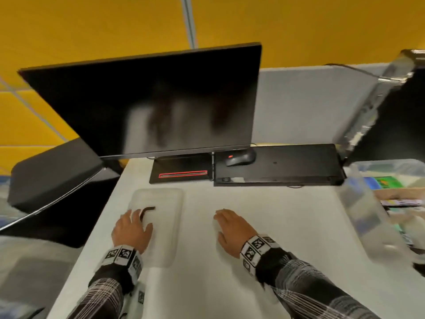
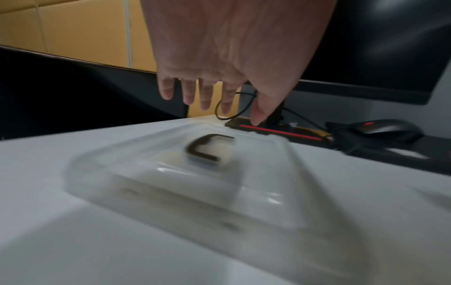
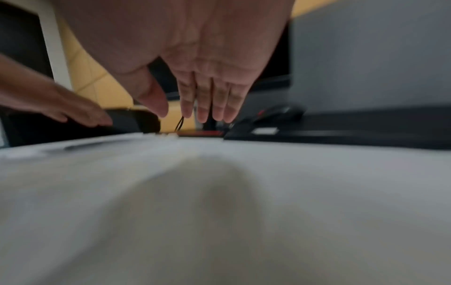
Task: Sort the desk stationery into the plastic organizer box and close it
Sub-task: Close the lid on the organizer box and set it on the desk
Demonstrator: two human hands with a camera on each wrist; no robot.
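Clear plastic organizer box (image 1: 165, 217) lies closed on the white desk (image 1: 264, 203); my left hand (image 1: 132, 229) hovers flat above it, my right hand (image 1: 232, 229) flat, empty, well apart.

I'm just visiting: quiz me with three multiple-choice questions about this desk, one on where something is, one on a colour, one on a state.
1. Where does the black computer mouse rest?
A. on the flat black slab behind the hands
B. inside the clear plastic organizer box
C. under the right hand

2. What colour is the stripe on the black monitor base?
A. green
B. red
C. white

3. How is the left hand?
A. clenched in a fist
B. gripping the mouse
C. fingers straight, above the clear plastic organizer box

Answers: 1 A, the head view shows it there; 2 B, a red line; 3 C, the left wrist view shows straight fingers, holding nothing.
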